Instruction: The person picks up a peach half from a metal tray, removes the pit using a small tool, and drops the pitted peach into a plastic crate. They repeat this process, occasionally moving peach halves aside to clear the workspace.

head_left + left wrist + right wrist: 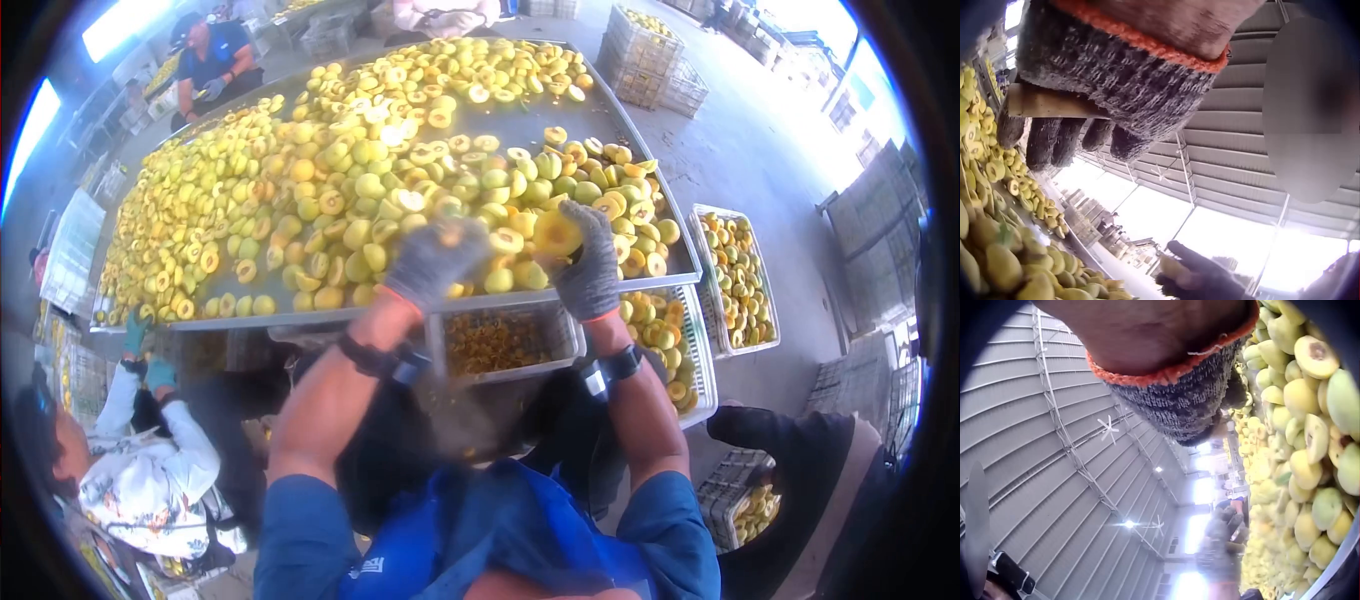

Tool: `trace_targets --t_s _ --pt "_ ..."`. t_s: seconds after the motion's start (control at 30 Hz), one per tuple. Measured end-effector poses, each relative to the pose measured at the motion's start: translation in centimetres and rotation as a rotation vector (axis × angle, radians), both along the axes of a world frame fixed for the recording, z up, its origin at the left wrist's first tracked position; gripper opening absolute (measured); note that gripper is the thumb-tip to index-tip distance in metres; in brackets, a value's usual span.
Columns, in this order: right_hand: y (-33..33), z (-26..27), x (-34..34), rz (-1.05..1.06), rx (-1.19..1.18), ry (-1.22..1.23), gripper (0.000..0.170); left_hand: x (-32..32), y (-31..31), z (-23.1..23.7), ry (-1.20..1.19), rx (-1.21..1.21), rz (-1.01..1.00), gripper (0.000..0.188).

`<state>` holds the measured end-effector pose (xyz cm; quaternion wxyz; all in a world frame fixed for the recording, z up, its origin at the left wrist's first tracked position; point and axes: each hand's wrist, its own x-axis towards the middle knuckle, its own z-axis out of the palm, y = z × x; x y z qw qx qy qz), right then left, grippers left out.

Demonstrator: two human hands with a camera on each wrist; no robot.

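Tan handle (1054, 104) crosswise in left hand (1124, 81)

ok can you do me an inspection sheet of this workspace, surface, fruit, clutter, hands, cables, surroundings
Surface: wide grey metal table with a raised rim, largely covered.
Job's things: round yellow-green fruit, many cut in half, heaped across it.
Clutter: rectangular pale plastic crate of brownish scraps below the near edge; slatted white plastic crate of fruit to its right.
Hands: both in grey knit gloves; left hand holds a flat tan strip, material unclear; right hand holds a yellow fruit half.
Cables: nothing seen.
Surroundings: person in white floral top at left; stacked pale crates beyond; ribbed grey roof overhead.
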<state>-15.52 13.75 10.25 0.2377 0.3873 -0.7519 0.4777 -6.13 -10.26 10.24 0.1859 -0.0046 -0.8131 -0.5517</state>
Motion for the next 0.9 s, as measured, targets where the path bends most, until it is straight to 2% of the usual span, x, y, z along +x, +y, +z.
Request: trace_targets --t_s 0.07,0.13,0.17,0.2,0.23,0.3,0.33,0.4,0.43,0.47,0.53,0.57,0.63,0.67,0.73,0.83,0.87,0.9 --pt "-1.3 -0.2 2.8 0.026 -0.084 0.045 0.077 2.8 5.6 1.6 -0.002 0.075 0.022 0.022" --pt "-2.3 -0.2 5.6 0.096 -0.042 -0.078 0.078 3.9 7.9 1.9 -0.061 0.037 0.219 0.023" --pt "-2.4 -0.1 6.7 0.124 -0.015 -0.141 0.078 4.4 8.3 1.8 -0.093 0.022 0.312 0.024" --pt "-2.4 -0.1 7.1 0.203 0.001 -0.239 0.08 4.7 8.2 1.7 -0.099 0.139 0.365 0.027" --pt "-2.4 0.0 7.5 0.274 0.017 -0.34 0.081 5.0 7.6 1.4 -0.099 0.128 0.347 0.027" --pt "-2.3 -0.3 7.3 0.344 0.074 -0.387 0.078 5.2 5.8 0.4 -0.108 0.11 0.309 0.028" --pt "-2.6 -0.9 6.6 0.434 0.039 -0.522 0.07 4.9 5.1 -0.6 -0.018 0.053 0.321 0.023" --pt "-3.3 -0.1 5.9 0.526 0.002 -0.773 0.059 3.9 3.4 -2.4 0.089 -0.105 0.289 0.027" --pt "-4.0 -0.8 5.3 0.551 -0.114 -1.115 0.058 3.4 3.0 -3.3 0.139 -0.182 0.266 0.029" --pt "-4.7 -1.4 4.7 0.51 -0.281 -1.447 0.061 3.4 3.2 -3.0 0.028 -0.112 0.241 0.031" --pt "-4.3 -1.7 4.2 0.592 -0.231 -1.427 0.057 3.4 3.7 -0.8 -0.193 0.026 0.189 0.035" --pt "-4.2 -1.8 3.8 0.636 -0.202 -1.414 0.055 3.4 3.7 -0.6 -0.228 -0.067 0.228 0.034" --pt "-4.9 -3.4 3.2 0.643 -0.401 -1.443 0.054 3.2 3.2 -0.7 -0.29 -0.253 0.306 0.032" --pt "-5.2 -4.0 2.9 0.64 -0.502 -1.451 0.054 3.3 2.9 -1.4 -0.23 -0.233 0.269 0.032" --pt "-5.2 -4.4 2.5 0.537 -0.455 -1.293 0.051 3.8 2.4 -3.2 -0.111 -0.188 0.189 0.033" --pt "-4.3 -4.1 1.6 0.514 -0.498 -1.334 0.045 4.9 2.2 -1.4 -0.537 0.546 -0.191 0.033" --pt "-4.3 -3.9 1.2 0.534 -0.533 -1.39 0.043 5.1 2.9 -0.7 -0.539 0.625 -0.184 0.028" --pt "-4.5 -3.8 1.2 0.431 -0.333 -1.052 0.044 5.2 3.4 -0.9 -0.542 0.63 -0.197 0.027"
